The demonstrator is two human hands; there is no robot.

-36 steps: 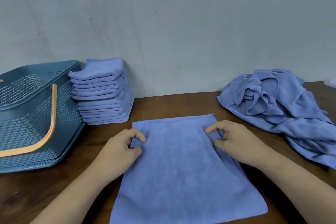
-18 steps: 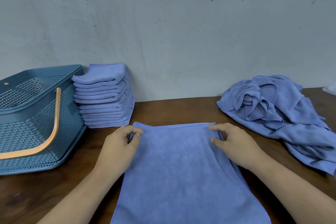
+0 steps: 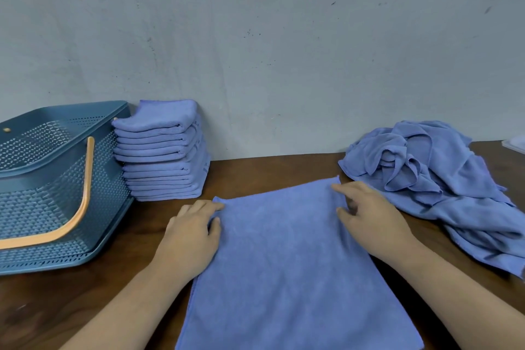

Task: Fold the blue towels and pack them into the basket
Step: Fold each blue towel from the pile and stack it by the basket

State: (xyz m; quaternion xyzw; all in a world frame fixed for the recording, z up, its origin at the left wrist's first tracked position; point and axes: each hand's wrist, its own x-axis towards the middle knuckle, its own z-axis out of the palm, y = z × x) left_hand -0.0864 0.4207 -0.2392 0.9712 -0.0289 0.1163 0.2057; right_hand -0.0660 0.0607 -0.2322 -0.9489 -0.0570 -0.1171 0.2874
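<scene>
hands [image 3: 190,233] pinching towel [image 3: 287,258] far corners

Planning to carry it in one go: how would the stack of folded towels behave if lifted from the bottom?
The stack of folded towels is soft cloth, so it would probably sag. It is tall and its layers sit uneven, so upper towels may slide off.

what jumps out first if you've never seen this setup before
A flat towel lies spread in the middle of the table, with the left hand and right hand at its far corners. A neat stack of folded towels stands at the wall beside the basket on the left, and a crumpled pile waits on the right.
</scene>
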